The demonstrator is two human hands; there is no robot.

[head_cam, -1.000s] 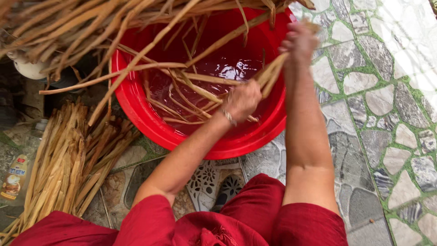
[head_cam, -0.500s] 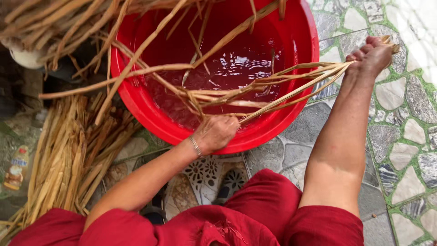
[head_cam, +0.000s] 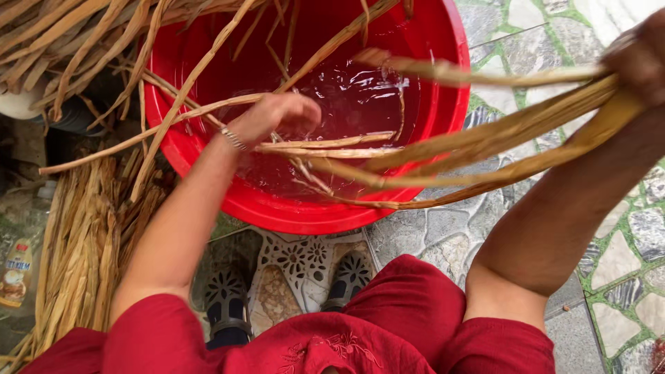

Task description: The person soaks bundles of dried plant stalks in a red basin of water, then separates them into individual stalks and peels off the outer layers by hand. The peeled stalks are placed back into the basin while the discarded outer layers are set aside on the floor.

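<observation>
Straw strips (head_cam: 443, 149) stretched between hands: right hand (head_cam: 641, 59) gripping ends, left hand (head_cam: 277, 114) pinching over basin (head_cam: 443, 104)

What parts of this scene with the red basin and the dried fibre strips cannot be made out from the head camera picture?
- Right hand: blurred and cut by the right edge; its grip on the strips is unclear.
- Left hand: fingertips curl away from the camera, so any hold cannot be judged.
- Red basin: far rim cut by the top edge.
- Dried bundle: lower ends pass out of frame.
- Bottle: cut by the left edge.
</observation>
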